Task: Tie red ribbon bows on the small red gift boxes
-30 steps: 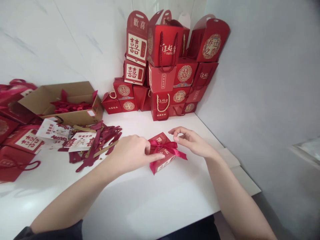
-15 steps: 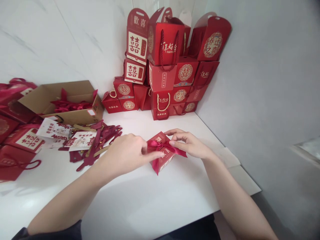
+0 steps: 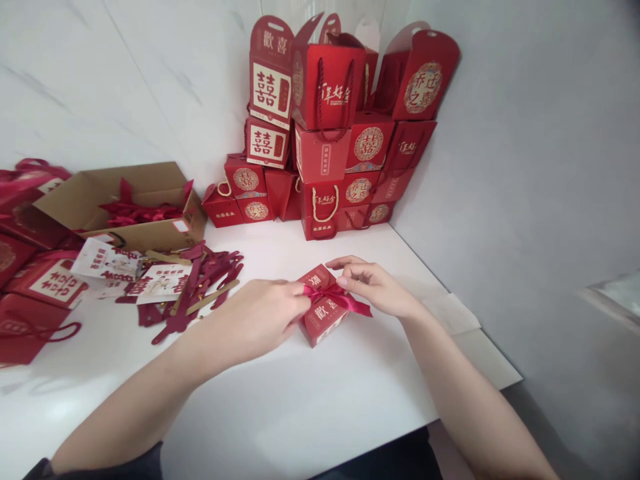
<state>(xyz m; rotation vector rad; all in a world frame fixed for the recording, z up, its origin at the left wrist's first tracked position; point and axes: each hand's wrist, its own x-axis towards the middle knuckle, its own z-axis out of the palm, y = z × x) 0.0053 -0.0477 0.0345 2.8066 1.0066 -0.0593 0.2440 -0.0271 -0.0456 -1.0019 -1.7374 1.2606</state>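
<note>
1. L hand [image 3: 270, 312]: closed, thumb + fingers appear pinched on L end of red ribbon [image 3: 330, 294]; tips partly hidden behind own knuckles.
2. R hand [image 3: 375, 285]: thumb + curled index look pinched on R side of bow; other fingers loosely bent. One ribbon tail hangs out below R thumb.
3. Small red box [image 3: 320, 325]: flat on white tabletop [image 3: 280, 410], just R of L fingertips, below-L of R thumb. L hand nearer, covers box's L edge.
4. Key relation: ribbon spans L tips to R tips, approx side to side, across box top; knot btwn hands. Box sits at a slant to both; long axis can't tell, L edge hidden.
5. Room: bare tabletop on body side of both hands, plus strip past fingertips up to stacked red boxes [image 3: 323, 155].
6. Edges: tbl R edge passes under R forearm, pale boards [image 3: 454, 313] just beyond, then grey wall [image 3: 525, 200]. Beyond L wrist: maroon strips [image 3: 200, 283] + printed cards [image 3: 163, 281], cardboard carton [image 3: 155, 236] behind.
</note>
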